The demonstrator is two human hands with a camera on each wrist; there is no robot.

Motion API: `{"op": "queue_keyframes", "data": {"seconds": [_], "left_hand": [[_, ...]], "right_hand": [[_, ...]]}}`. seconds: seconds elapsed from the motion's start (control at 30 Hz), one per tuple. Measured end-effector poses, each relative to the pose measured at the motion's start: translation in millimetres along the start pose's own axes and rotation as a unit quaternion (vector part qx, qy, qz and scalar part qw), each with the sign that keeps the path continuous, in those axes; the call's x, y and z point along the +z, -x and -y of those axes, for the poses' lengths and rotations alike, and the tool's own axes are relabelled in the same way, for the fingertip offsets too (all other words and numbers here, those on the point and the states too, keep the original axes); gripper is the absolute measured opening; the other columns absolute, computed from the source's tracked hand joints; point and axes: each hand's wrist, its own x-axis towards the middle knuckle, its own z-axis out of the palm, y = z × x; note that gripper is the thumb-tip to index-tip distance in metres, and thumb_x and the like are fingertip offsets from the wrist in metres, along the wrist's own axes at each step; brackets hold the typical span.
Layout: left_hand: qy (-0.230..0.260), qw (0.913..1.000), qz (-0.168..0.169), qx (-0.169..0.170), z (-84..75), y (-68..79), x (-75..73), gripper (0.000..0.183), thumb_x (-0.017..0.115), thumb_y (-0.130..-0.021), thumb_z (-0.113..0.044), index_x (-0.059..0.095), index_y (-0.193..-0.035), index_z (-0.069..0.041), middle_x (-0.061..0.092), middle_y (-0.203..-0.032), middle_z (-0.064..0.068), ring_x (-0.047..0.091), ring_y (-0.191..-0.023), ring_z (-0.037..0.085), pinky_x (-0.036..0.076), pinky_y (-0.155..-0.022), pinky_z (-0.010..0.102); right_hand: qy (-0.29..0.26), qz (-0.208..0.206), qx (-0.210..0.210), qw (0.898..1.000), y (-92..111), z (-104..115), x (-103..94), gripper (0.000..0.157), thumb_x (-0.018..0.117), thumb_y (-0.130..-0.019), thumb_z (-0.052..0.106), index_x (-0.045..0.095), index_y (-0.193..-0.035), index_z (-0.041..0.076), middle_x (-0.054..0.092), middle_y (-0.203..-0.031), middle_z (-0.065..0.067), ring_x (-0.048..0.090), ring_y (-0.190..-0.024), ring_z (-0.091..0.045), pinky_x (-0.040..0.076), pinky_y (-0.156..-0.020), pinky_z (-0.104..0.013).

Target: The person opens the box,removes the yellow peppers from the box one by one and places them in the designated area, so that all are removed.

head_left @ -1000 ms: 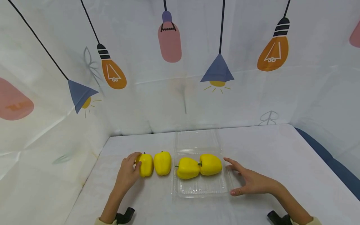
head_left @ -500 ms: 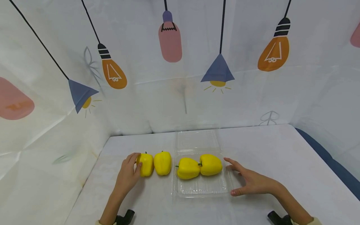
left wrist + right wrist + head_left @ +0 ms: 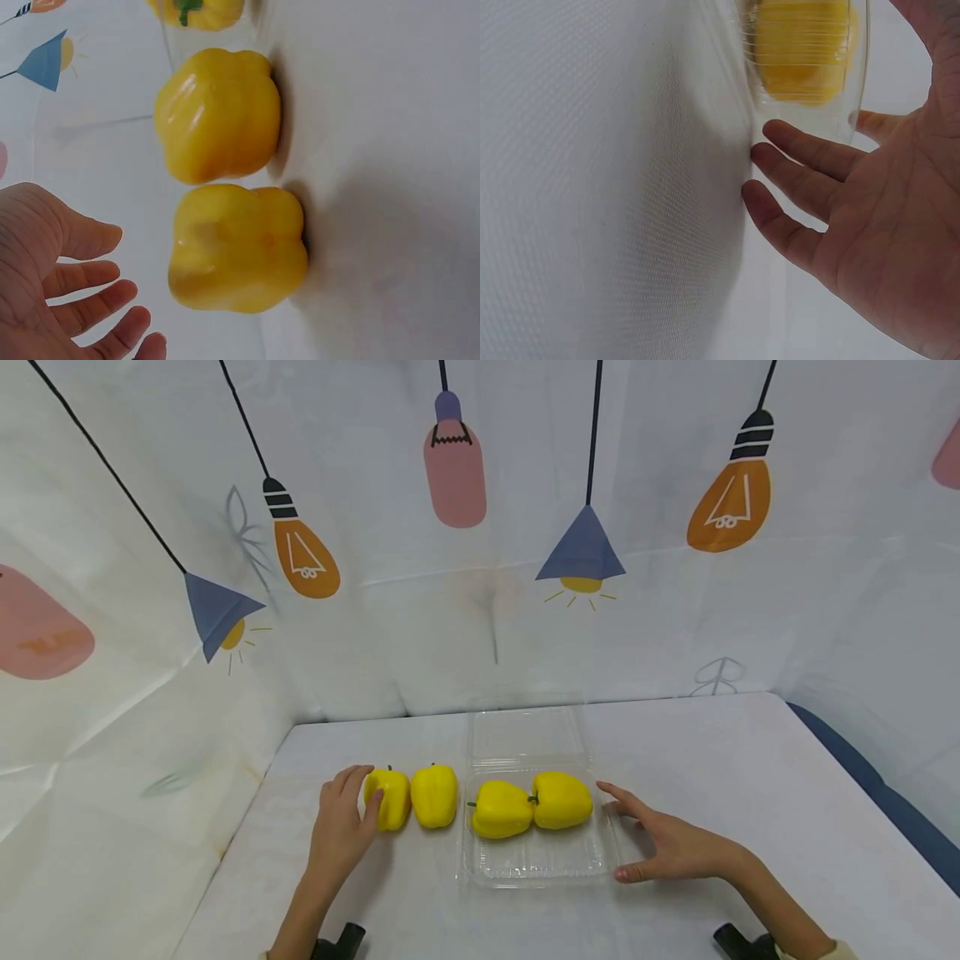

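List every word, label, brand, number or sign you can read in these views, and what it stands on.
There is no readable text in any view.
Yellow bell peppers and clear plastic clamshell container: no visible lettering.
Backdrop cloth: printed pendant lamps and light bulbs, pictures only.

Two yellow peppers (image 3: 433, 796) beside clear container (image 3: 534, 861)
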Motion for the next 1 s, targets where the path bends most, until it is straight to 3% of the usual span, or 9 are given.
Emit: {"op": "queue_keyframes", "data": {"seconds": [0.4,0.7,1.0], "left_hand": [[0.054,0.9978,0.035,-0.013,-23.7,4.0,-0.2,0.042,0.069,-0.086,-0.02,0.056,-0.124,-0.007,0.055,-0.117,0.008,0.047,-0.1,0.024,0.047,-0.084,0.041],[0.064,0.997,0.043,0.005,-46.5,6.5,2.0,0.042,0.071,-0.085,-0.025,0.058,-0.121,-0.009,0.058,-0.105,0.004,0.05,-0.092,0.019,0.048,-0.078,0.036],[0.071,0.9947,0.074,0.003,-66.6,8.2,6.9,0.045,0.071,-0.084,-0.029,0.057,-0.123,-0.011,0.059,-0.106,0.0,0.05,-0.093,0.017,0.047,-0.075,0.032]], "right_hand": [[0.007,-0.004,-0.011,1.0,0,-2,-0.2,0.105,0.073,-0.077,0.048,0.002,-0.151,0.028,0.039,-0.143,-0.014,0.046,-0.123,-0.037,0.038,-0.096,-0.058],[0.009,-0.001,-0.009,1.0,0,1,-0.8,0.105,0.072,-0.077,0.049,0.001,-0.151,0.028,0.039,-0.143,-0.015,0.045,-0.124,-0.038,0.037,-0.096,-0.06],[0.021,-0.007,-0.035,0.999,1,-1,0.2,0.103,0.072,-0.077,0.05,0.005,-0.152,0.028,0.041,-0.144,-0.011,0.042,-0.129,-0.031,0.041,-0.096,-0.052]]}}
